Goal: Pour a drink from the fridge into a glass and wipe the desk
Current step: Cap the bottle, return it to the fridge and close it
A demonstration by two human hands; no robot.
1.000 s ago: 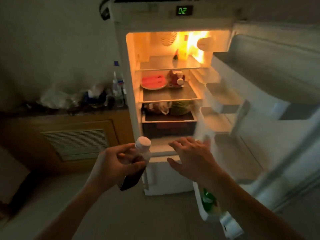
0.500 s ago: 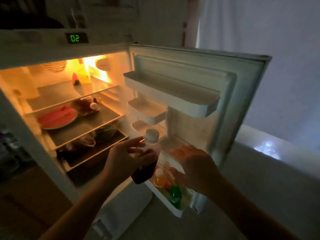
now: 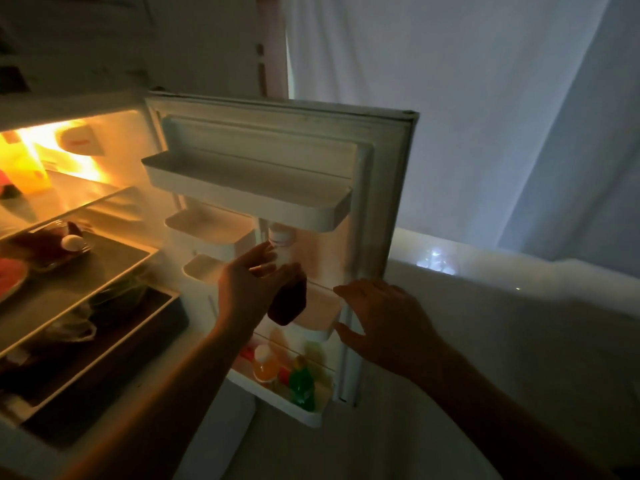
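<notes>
Beside the open fridge door (image 3: 377,209), seen from the head camera, the person's left hand (image 3: 249,289) is wrapped around a bottle (image 3: 288,296) of dark drink with a pale cap, holding it upright in front of the door's middle shelf (image 3: 318,320). The right hand (image 3: 384,317) is spread wide with nothing in it, its fingertips just at the door's inner edge. Lower down, the bottom door rack (image 3: 277,400) holds an orange bottle (image 3: 265,365) and a green bottle (image 3: 302,386). To the left the lit fridge interior (image 3: 104,209) shows dishes on its shelves, too dim to name. Judging by this, the drink is out and in hand, so fetching is done. The door likely needs closing next. No glass or desk shows, so pouring and wiping remain.
</notes>
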